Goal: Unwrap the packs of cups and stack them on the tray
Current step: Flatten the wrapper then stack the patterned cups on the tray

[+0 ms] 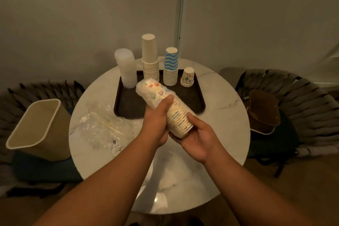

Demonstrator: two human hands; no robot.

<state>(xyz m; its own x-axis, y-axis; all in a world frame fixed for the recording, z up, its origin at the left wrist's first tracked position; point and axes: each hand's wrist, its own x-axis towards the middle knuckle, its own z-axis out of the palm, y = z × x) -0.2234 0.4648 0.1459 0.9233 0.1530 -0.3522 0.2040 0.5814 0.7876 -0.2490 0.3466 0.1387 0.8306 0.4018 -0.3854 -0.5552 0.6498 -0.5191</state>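
Both forearms reach in over table (229, 115); left hand (156, 121) grips pack (165, 108) mid-length, right hand (198, 137) cups its rim end. Pack's long axis tilts, wrapped end toward tray (126, 104).

We reach both bare forearms forward from the near edge. Our left hand (157, 115) curls round the middle of the tilted, patterned paper cup stack (169, 109), thumb on top. Our right hand (198, 134) cups its near end from below, fingers curled.
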